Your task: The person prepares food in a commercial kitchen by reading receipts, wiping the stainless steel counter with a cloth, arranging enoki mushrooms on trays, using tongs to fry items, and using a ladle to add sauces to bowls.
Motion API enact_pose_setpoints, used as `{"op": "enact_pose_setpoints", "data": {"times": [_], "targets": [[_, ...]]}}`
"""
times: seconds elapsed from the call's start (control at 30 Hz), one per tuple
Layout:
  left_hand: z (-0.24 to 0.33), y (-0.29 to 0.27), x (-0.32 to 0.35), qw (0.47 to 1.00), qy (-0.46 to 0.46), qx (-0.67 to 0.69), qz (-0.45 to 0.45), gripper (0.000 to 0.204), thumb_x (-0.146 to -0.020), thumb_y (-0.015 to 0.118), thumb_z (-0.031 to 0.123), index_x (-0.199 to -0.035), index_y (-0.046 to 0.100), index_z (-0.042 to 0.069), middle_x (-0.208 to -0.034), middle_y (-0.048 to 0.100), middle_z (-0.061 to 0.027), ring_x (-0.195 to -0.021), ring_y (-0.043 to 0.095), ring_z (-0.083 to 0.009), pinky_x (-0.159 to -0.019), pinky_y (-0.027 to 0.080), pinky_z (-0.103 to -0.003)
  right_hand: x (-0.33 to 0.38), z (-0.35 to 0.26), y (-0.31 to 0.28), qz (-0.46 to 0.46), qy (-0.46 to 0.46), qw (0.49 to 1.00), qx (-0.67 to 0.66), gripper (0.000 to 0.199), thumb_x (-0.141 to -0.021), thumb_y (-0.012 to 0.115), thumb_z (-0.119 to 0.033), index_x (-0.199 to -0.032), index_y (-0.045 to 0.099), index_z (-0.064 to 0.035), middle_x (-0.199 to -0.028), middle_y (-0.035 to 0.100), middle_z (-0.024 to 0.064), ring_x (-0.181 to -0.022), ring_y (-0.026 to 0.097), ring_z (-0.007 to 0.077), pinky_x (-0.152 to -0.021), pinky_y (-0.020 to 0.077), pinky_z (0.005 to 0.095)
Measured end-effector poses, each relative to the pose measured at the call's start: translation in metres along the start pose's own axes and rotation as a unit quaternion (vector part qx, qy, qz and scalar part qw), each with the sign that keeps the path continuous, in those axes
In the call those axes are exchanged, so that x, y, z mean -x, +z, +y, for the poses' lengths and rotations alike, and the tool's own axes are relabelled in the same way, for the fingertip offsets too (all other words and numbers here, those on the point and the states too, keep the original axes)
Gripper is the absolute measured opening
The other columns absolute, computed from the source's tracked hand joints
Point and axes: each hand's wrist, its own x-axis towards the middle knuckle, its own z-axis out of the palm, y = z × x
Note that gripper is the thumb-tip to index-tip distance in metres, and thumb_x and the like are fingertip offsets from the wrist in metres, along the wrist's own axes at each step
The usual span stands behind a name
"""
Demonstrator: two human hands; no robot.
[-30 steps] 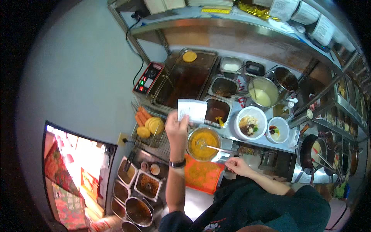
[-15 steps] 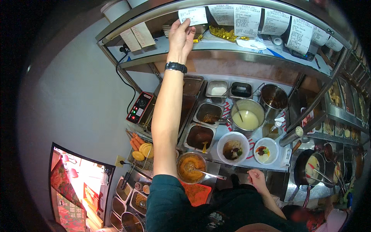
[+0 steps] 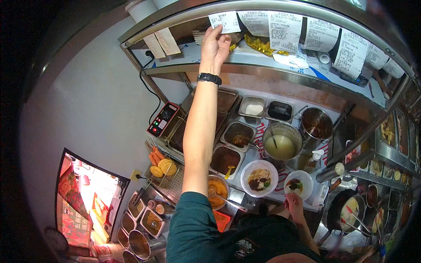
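Left hand (image 3: 215, 44) now higher, pinching paper slip (image 3: 224, 22) at shelf rail (image 3: 307, 11); right hand (image 3: 294, 206) unclear.

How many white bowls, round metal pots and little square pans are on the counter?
white bowls: 2
round metal pots: 2
little square pans: 4
Total: 8

Paper slips (image 3: 280, 30) crowd the shelf rail (image 3: 184, 16); containers (image 3: 239, 136) fill the table; open air lies between.
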Motion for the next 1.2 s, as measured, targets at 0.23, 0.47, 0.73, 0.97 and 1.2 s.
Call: {"op": "enact_pose_setpoints", "data": {"times": [0.23, 0.47, 0.73, 0.97, 1.2], "targets": [[-0.001, 0.001, -0.025, 1.0, 0.022, -0.008, 0.011, 0.019, -0.086, 0.059, 0.004, -0.104, 0.053, 0.006, -0.096, 0.061, -0.0048, -0.086, 0.058, -0.0167, -0.063, 0.047, -0.026, -0.002, -0.008, -0.008, 0.033, 0.112, 0.985, -0.128, 0.022, -0.095, 0.051, -0.024, -0.092, 0.057, -0.0028, -0.065, 0.055, 0.0026, -0.051, 0.048, 0.0069, -0.047, 0.0371, 0.0209], [0.019, -0.012, 0.06, 0.986, 0.078, -0.109, 0.094, 0.027, -0.083, 0.064, 0.007, -0.106, 0.049, 0.006, -0.092, 0.056, -0.0055, -0.083, 0.056, -0.0169, -0.067, 0.048, -0.029, -0.002, -0.053, 0.007, -0.088, 0.184, 0.964, -0.171, 0.015, -0.094, 0.05, -0.017, -0.096, 0.057, -0.0032, -0.069, 0.056, 0.0026, -0.055, 0.049, 0.0064, -0.048, 0.0371, 0.0195], [-0.059, -0.064, 0.469, 0.878, 0.091, -0.364, 0.297, 0.017, -0.081, 0.069, 0.012, -0.09, 0.058, 0.003, -0.083, 0.059, -0.0001, -0.074, 0.054, -0.0067, -0.067, 0.047, -0.022, 0.004, -0.085, 0.068, -0.468, 0.034, 0.877, -0.1, 0.017, -0.087, 0.058, -0.003, -0.103, 0.054, -0.0023, -0.075, 0.055, 0.002, -0.058, 0.048, 0.0053, -0.048, 0.0368, 0.0186], [-0.066, 0.064, 0.776, 0.628, -0.025, -0.303, 0.717, 0.015, -0.081, 0.069, 0.015, -0.086, 0.061, 0.003, -0.073, 0.057, 0.0032, -0.067, 0.05, -0.0043, -0.062, 0.043, -0.02, 0.093, -0.1, 0.11, -0.648, 0.08, 0.757, 0.024, 0.011, -0.088, 0.058, -0.006, -0.098, 0.056, -0.004, -0.072, 0.057, -0.0002, -0.057, 0.048, 0.0042, -0.048, 0.0349, 0.0171], [-0.028, 0.1, 0.902, 0.49, 0.167, -0.229, 0.825, 0.016, -0.088, 0.064, 0.018, -0.087, 0.062, 0.003, -0.072, 0.056, 0.0057, -0.061, 0.045, -0.0007, -0.053, 0.037, -0.017, 0.191, -0.123, 0.223, -0.752, 0.114, 0.649, 0.031, 0.013, -0.094, 0.052, -0.016, -0.098, 0.058, -0.0052, -0.068, 0.057, -0.0007, -0.053, 0.047, 0.0039, -0.047, 0.0336, 0.0173]]}}
